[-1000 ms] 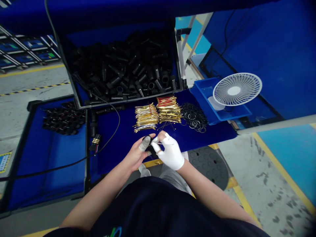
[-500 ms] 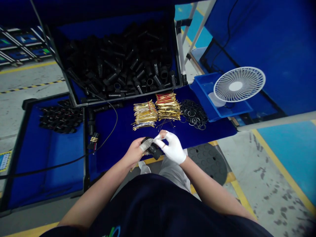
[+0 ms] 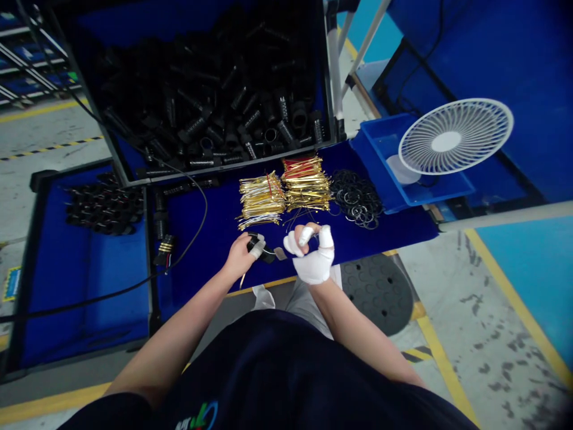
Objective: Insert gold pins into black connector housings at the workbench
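1. Your left hand (image 3: 240, 258) is clamped on a black connector housing (image 3: 258, 246), over the edge of the blue-covered table (image 3: 201, 269).
2. Your white-wrapped right hand (image 3: 311, 260) is apart from it, fingers curled; you cannot tell whether it pinches anything.
3. The large bin (image 3: 268, 156) ahead is heaped with black housings (image 3: 215, 101), some showing springs.
4. The blue side tray (image 3: 85, 298) holds more housings (image 3: 105, 206); the small blue tray (image 3: 373, 143) holds a white disc (image 3: 400, 169).

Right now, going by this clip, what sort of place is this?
Probably a factory assembly station: a crate of black connector parts, bundles of thin gold-coloured wires, and yellow floor lines.
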A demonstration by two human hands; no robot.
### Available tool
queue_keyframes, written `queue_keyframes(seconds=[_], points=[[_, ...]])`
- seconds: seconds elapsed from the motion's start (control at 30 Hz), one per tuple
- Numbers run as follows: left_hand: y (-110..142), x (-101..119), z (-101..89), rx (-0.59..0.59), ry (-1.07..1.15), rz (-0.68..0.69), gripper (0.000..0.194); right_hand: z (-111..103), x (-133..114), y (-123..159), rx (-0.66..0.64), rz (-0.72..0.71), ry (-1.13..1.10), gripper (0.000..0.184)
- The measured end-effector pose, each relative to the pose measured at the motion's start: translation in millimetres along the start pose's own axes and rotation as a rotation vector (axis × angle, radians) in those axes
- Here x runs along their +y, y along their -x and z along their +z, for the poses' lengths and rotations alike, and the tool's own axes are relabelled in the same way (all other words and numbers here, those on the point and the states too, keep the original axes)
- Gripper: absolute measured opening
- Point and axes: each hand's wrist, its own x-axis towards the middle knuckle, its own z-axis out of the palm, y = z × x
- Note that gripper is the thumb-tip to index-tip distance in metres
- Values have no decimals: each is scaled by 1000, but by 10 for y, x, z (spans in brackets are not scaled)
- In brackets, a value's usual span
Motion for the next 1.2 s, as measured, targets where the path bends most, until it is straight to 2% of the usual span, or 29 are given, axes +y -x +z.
queue_keyframes(seconds=[0.1,0.27,0.4,0.5,0.57,0.63,0.7,0.77,0.8,0.9,1.0,1.1,1.2], points=[[-31,-9,-12,-21,-37,-5,22,58,156,-62,-50,15,-2,58],[-83,-53,-9,-25,-46,-31,21,10,408,-117,-83,67,6,62],[-125,-150,-1,1,-10,-59,24,131,509,-209,-177,55,38,60],[-155,-173,12,19,25,-72,28,266,549,-278,-200,61,153,60],[-159,-147,17,30,47,-86,28,282,528,-296,-202,61,242,61],[-137,-95,7,35,72,-109,30,195,454,-321,-240,29,393,54],[-91,-28,-23,17,110,-143,33,13,329,-401,-276,-83,666,38],[-35,45,-64,-35,233,-246,39,-215,179,-566,-233,-221,992,22],[-10,83,-80,-58,319,-315,43,-323,107,-676,-168,-261,1136,19],[31,207,-87,-64,579,-479,52,-540,-36,-1039,39,-217,1488,25],[26,342,-47,-77,736,-513,54,-559,-64,-1290,64,-91,1674,25],[15,458,-64,-105,950,-555,56,-485,-106,-1349,39,-163,1554,14],[31,525,-187,-85,1181,-636,55,-461,-280,-1312,166,-329,1051,21]])
